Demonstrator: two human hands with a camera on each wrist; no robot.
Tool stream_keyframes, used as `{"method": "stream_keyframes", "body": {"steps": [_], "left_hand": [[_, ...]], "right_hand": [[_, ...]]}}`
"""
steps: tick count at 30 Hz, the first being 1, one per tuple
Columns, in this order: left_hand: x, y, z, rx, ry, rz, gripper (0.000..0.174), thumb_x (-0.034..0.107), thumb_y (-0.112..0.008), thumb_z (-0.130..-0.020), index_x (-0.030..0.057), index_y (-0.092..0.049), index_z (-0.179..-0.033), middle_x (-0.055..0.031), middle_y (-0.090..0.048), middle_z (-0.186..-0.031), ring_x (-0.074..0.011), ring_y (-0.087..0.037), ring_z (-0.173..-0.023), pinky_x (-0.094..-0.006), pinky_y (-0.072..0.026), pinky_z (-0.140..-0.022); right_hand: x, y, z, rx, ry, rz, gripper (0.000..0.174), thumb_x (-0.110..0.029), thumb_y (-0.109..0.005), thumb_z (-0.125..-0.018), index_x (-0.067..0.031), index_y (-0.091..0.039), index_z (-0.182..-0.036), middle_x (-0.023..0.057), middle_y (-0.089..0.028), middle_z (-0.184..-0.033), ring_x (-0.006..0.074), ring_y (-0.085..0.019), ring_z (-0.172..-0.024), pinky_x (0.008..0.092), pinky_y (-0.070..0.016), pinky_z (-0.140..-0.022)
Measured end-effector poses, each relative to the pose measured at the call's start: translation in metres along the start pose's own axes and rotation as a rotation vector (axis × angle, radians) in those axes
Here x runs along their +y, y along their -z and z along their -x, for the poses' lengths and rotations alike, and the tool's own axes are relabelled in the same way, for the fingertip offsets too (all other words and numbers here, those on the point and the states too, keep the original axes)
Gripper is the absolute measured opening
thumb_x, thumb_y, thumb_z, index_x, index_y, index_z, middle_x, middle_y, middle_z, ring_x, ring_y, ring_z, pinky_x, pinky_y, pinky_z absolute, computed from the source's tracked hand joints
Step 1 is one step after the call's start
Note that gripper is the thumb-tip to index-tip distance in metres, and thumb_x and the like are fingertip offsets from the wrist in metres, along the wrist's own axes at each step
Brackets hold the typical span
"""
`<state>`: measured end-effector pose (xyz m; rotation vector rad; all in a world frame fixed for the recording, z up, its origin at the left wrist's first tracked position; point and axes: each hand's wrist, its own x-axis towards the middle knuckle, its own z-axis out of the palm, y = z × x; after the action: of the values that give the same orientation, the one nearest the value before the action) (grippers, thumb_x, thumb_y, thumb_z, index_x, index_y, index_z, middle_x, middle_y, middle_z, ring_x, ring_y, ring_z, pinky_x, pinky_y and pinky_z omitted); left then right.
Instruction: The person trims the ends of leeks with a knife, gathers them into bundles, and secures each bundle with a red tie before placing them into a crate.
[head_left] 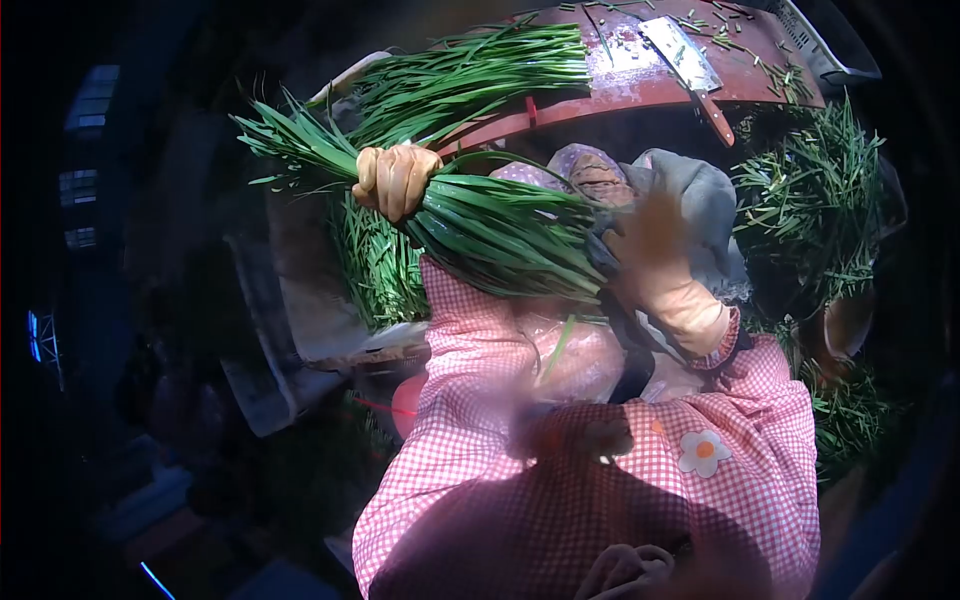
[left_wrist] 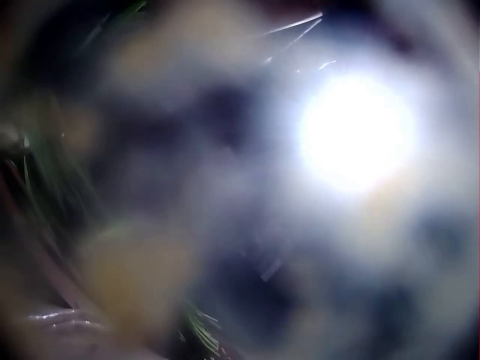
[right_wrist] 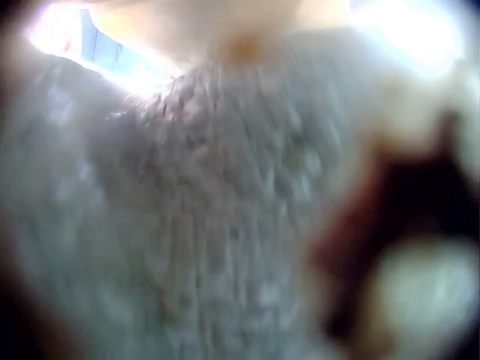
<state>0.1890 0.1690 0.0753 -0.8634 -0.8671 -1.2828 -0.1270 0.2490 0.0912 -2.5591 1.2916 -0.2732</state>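
In the head view my left hand [head_left: 397, 182] grips a thick bunch of long green garlic chives [head_left: 510, 235], its fingers curled round the stalks. The leafy tips fan out to the left of the fist, and the rest spreads right above the lap. At the far end of the bunch is my right hand [head_left: 645, 255], blurred; I cannot tell whether its fingers close on the stalks. Beside it a grey cloth [head_left: 690, 195] lies bunched up, and grey fabric [right_wrist: 217, 195] fills much of the right wrist view. The left wrist view is mostly blur and glare.
Ahead stands a reddish board [head_left: 560, 110] bearing more chives [head_left: 470, 75], a cleaver [head_left: 685, 60] with its wooden handle over the near edge, and scattered cut bits. Loose greens [head_left: 815, 200] are heaped at the right; others [head_left: 380, 265] lie at the left. A pale crate [head_left: 815, 45] stands back right.
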Motion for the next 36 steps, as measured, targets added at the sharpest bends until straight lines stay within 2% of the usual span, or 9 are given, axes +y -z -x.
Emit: {"method": "stream_keyframes", "body": {"steps": [5,6,12,15,22,26,29,30,36], "left_hand": [[0.004,-0.002,0.002,-0.015,0.022,0.018,0.016,0.018,-0.056,-0.1,0.0093,-0.05,-0.088,0.0003,-0.06,-0.067,-0.0081,-0.06,-0.061,-0.0208,-0.0511,-0.06],[0.007,-0.001,0.007,-0.016,0.005,0.017,0.017,0.018,-0.055,-0.1,0.0097,-0.049,-0.087,0.0003,-0.06,-0.067,-0.008,-0.06,-0.061,-0.0208,-0.0511,-0.06],[0.019,0.016,0.015,-0.091,0.009,-0.008,0.019,0.019,-0.054,-0.101,0.0114,-0.046,-0.086,0.0005,-0.059,-0.069,-0.0077,-0.061,-0.062,-0.0211,-0.0516,-0.059],[0.015,0.009,0.02,0.024,0.008,-0.065,0.019,0.019,-0.054,-0.101,0.0121,-0.045,-0.086,0.0021,-0.058,-0.066,-0.0071,-0.061,-0.062,-0.0204,-0.051,-0.059],[0.026,0.024,0.036,-0.015,-0.033,-0.024,0.013,0.022,-0.053,-0.097,0.0136,-0.048,-0.088,0.0029,-0.063,-0.064,-0.0064,-0.058,-0.06,-0.02,-0.0495,-0.067],[0.028,0.023,0.036,-0.053,-0.066,-0.022,0.014,0.024,-0.053,-0.099,0.0148,-0.049,-0.089,0.0033,-0.063,-0.07,-0.0068,-0.059,-0.062,-0.0216,-0.0492,-0.071],[0.035,0.025,0.048,-0.004,-0.081,-0.077,0.021,0.023,-0.051,-0.102,0.0155,-0.043,-0.085,0.0031,-0.06,-0.068,-0.0054,-0.058,-0.061,-0.0213,-0.0498,-0.064],[0.034,0.026,0.047,-0.001,-0.078,-0.084,0.02,0.023,-0.051,-0.102,0.0154,-0.043,-0.085,0.0029,-0.06,-0.068,-0.0054,-0.058,-0.061,-0.0212,-0.0499,-0.065],[0.032,0.031,0.041,-0.043,-0.032,-0.024,0.017,0.024,-0.051,-0.102,0.014,-0.047,-0.088,0.0026,-0.061,-0.071,-0.0059,-0.059,-0.063,-0.0203,-0.0508,-0.066]], "right_hand": [[0.064,0.026,0.021,-0.373,-0.41,0.1,0.032,-0.03,-0.061,-0.089,-0.0084,-0.069,-0.111,0.0182,-0.07,-0.105,0.037,-0.066,-0.102,0.0436,-0.0519,-0.087],[0.051,0.048,0.024,-0.133,-0.48,-0.038,0.031,-0.026,-0.062,-0.086,-0.0088,-0.069,-0.112,0.0164,-0.07,-0.107,0.0378,-0.066,-0.101,0.0433,-0.0519,-0.088],[0.009,0.001,-0.038,0.401,0.096,-0.198,0.038,-0.018,-0.068,-0.076,-0.0086,-0.068,-0.113,0.0157,-0.063,-0.113,0.034,-0.061,-0.105,0.0409,-0.0502,-0.09],[-0.025,-0.019,-0.027,0.149,0.336,0.148,0.043,-0.028,-0.075,-0.069,-0.0109,-0.068,-0.108,0.0111,-0.06,-0.119,0.0307,-0.056,-0.108,0.0387,-0.0484,-0.087],[0.061,-0.016,0.029,-0.354,-0.35,0.113,0.033,-0.034,-0.067,-0.085,-0.01,-0.07,-0.107,0.0162,-0.068,-0.1,0.0377,-0.065,-0.093,0.0449,-0.0518,-0.083],[0.082,0.016,0.056,0.13,-0.517,-0.094,0.031,-0.01,-0.065,-0.082,-0.008,-0.07,-0.112,0.0171,-0.07,-0.105,0.0334,-0.068,-0.1,0.0383,-0.052,-0.088],[0.026,0.056,0.026,0.24,-0.172,-0.51,0.036,0.0,-0.064,-0.077,-0.0016,-0.069,-0.113,0.0134,-0.069,-0.109,0.0243,-0.066,-0.102,0.0341,-0.0504,-0.089],[-0.005,0.064,0.008,0.278,-0.108,-0.597,0.035,0.001,-0.063,-0.075,-0.0066,-0.069,-0.108,0.0161,-0.068,-0.108,0.0359,-0.064,-0.103,0.0398,-0.0514,-0.09],[-0.03,0.019,-0.029,-0.094,0.117,0.022,0.036,-0.01,-0.069,-0.07,-0.0084,-0.067,-0.105,0.0158,-0.063,-0.111,0.0355,-0.062,-0.101,0.0407,-0.0507,-0.086]]}}
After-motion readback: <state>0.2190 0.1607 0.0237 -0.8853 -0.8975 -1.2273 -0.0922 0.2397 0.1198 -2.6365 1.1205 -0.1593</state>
